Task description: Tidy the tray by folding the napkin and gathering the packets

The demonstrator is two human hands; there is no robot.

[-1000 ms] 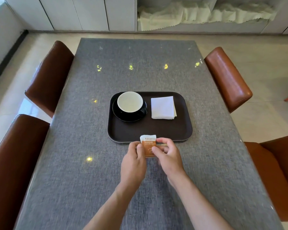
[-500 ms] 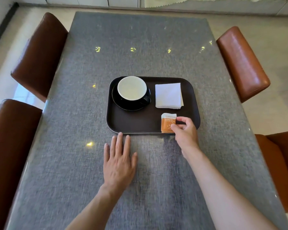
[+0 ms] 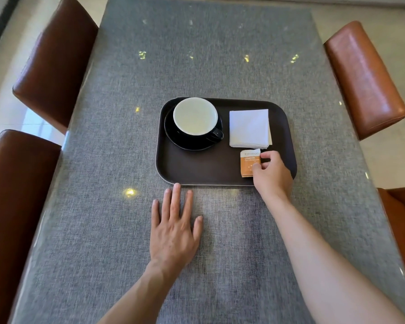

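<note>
Dark tray (image 3: 196,169) sits at centre of grey bench (image 3: 103,206). Right hand (image 3: 270,174) over tray's near right corner; fingers (image 3: 265,155) pinched closed on right edge of orange packet (image 3: 247,163), which lies on tray floor just in front of folded white napkin (image 3: 249,128). Napkin at right of tray, beside black cup (image 3: 195,118) on black saucer (image 3: 173,134). Left hand (image 3: 173,232) flat on bench, palm down, fingers extended, holding nothing; fingertips at tray's near rim.
</note>
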